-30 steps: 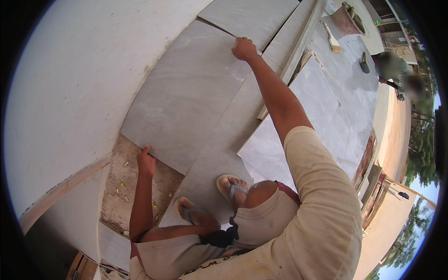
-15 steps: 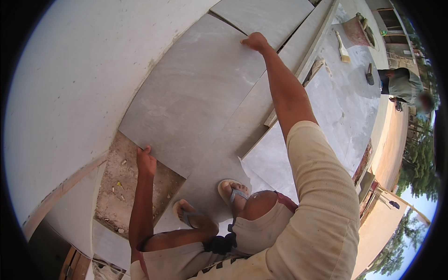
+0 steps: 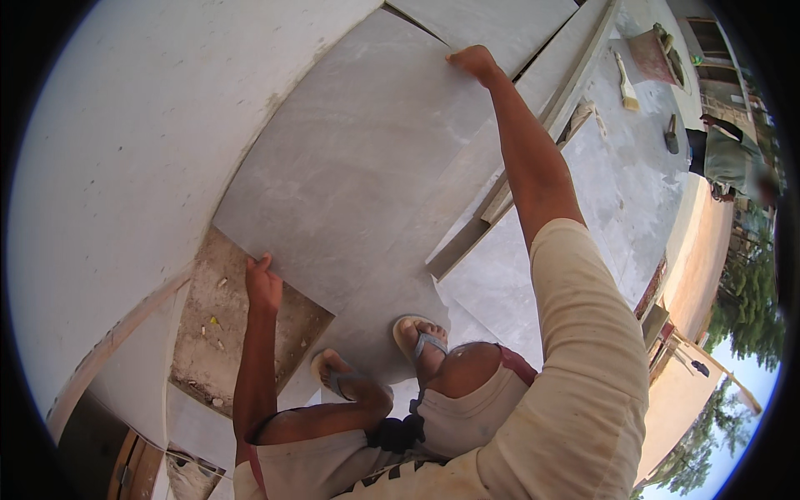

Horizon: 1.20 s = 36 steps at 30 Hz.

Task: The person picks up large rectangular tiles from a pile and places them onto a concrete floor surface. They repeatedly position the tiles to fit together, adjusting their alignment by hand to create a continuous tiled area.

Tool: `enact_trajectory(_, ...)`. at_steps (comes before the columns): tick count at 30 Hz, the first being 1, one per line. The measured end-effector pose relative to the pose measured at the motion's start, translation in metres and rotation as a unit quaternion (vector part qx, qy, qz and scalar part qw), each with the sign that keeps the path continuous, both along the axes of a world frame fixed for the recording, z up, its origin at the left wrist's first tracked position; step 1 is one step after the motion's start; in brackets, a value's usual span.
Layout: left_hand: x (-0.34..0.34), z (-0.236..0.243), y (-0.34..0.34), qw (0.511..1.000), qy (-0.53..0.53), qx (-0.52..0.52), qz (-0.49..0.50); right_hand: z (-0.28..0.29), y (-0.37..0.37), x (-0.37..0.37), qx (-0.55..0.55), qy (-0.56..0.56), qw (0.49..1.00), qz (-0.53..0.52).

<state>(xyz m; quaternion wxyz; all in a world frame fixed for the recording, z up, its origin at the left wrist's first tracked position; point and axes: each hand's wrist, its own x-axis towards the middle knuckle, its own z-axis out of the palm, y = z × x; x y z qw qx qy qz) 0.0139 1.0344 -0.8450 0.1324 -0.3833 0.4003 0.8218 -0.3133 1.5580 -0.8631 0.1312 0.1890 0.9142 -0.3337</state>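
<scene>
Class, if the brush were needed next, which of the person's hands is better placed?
Probably the right hand, at the far edge of the grey tile and nearer the brush; the left hand is at the tile's near edge.

The tile [image 3: 350, 167] lies along the wall [image 3: 142, 125] on its left, a second tile [image 3: 492, 21] beyond its far edge, a patch of ground [image 3: 221, 333] before its near edge. A bar [image 3: 581, 71] runs to its right; past that, a brush [image 3: 627, 87] lies left of a bucket [image 3: 650, 58], with a tool [image 3: 672, 137] to the brush's near right.
</scene>
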Motion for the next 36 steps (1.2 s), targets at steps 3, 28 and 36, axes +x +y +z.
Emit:
enact_trajectory(3, 0.007, -0.018, -0.012, 0.999, -0.015, -0.036, 0.008, -0.002, -0.007, -0.002, -0.009, 0.018, 1.0, -0.008)
enact_trajectory(28, 0.006, 0.009, 0.0, 0.998, 0.037, -0.041, -0.025, 0.001, 0.001, 0.01, -0.04, 0.097, 0.994, -0.001)
enact_trajectory(36, 0.005, -0.001, -0.005, 0.997, 0.048, -0.052, -0.027, -0.001, -0.003, 0.012, -0.032, 0.127, 0.991, -0.015)
